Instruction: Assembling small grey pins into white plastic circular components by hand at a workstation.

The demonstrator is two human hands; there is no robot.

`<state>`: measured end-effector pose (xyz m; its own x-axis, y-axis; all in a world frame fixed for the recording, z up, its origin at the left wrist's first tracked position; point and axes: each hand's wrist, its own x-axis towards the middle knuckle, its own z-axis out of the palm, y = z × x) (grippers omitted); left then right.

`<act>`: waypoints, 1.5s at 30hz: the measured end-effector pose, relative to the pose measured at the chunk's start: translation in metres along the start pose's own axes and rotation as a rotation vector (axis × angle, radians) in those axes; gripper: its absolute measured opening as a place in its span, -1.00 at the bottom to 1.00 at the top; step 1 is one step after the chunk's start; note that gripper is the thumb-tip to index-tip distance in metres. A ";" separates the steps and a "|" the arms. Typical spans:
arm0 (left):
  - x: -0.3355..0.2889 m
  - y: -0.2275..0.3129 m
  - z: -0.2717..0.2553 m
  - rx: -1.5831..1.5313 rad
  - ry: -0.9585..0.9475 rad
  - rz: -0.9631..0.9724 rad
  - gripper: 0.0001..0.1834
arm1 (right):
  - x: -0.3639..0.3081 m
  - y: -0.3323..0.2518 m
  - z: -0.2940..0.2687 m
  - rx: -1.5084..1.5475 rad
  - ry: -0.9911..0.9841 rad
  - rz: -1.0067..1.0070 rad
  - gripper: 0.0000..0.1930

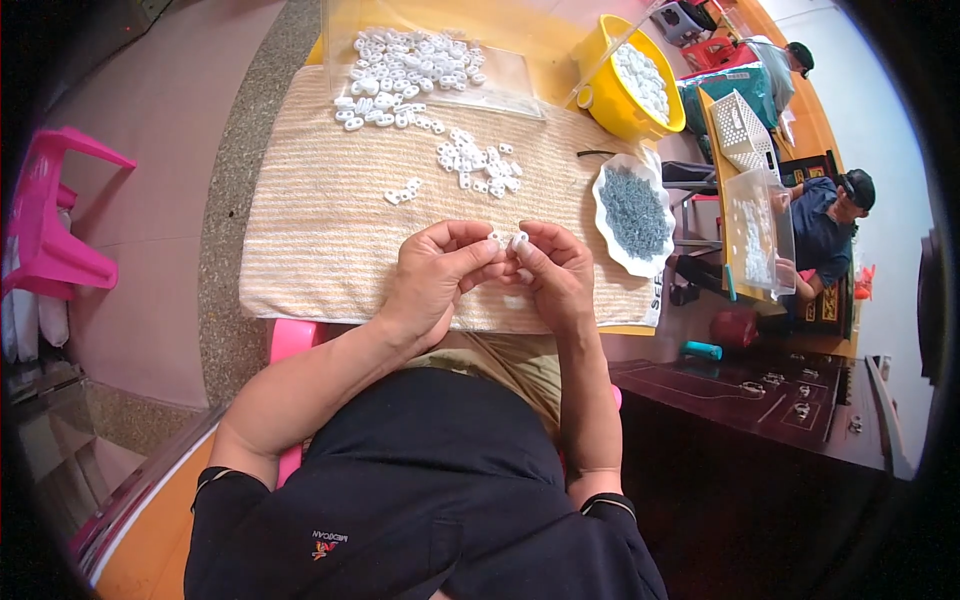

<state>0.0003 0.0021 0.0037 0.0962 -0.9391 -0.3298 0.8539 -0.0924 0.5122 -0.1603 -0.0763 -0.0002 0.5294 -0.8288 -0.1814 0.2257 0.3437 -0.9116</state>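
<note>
Over the near edge of a striped beige towel (330, 220), my left hand (430, 275) and my right hand (560, 280) meet, thumbs and forefingers pinched. A small white plastic piece (518, 240) shows at my right fingertips. A bit of white also shows between my left thumb and forefinger; whether it is a separate piece is hard to see. Just beyond my hands lies a loose cluster of white oval two-holed pieces (480, 165), with a short row of the same pieces (403, 190) to its left. Tiny grey-blue parts (635, 215) fill a scalloped white dish (603, 205) right of my right hand.
A larger pile of white pieces (415, 60) lies at the back by a clear plastic tray (515, 85). At back right stands a yellow basin (598, 85) of white pieces. A thin black strip (596, 153) lies nearby. Another person (825, 225) sits at the right; a pink stool (60, 225) stands left.
</note>
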 end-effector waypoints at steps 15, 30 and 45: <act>0.003 -0.005 -0.005 0.074 0.011 -0.034 -0.85 | -0.003 0.001 -0.005 -0.120 -0.007 -0.003 -0.69; 0.002 -0.005 -0.003 0.117 0.008 -0.052 -0.85 | -0.005 0.003 -0.010 -0.164 -0.050 -0.057 -0.67; 0.001 -0.004 -0.002 0.137 0.016 -0.063 -0.86 | -0.006 0.003 -0.011 -0.177 -0.042 -0.076 -0.67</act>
<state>-0.0022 0.0023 -0.0005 0.0538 -0.9245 -0.3772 0.7806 -0.1966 0.5933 -0.1714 -0.0750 -0.0058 0.5511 -0.8288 -0.0970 0.1212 0.1945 -0.9734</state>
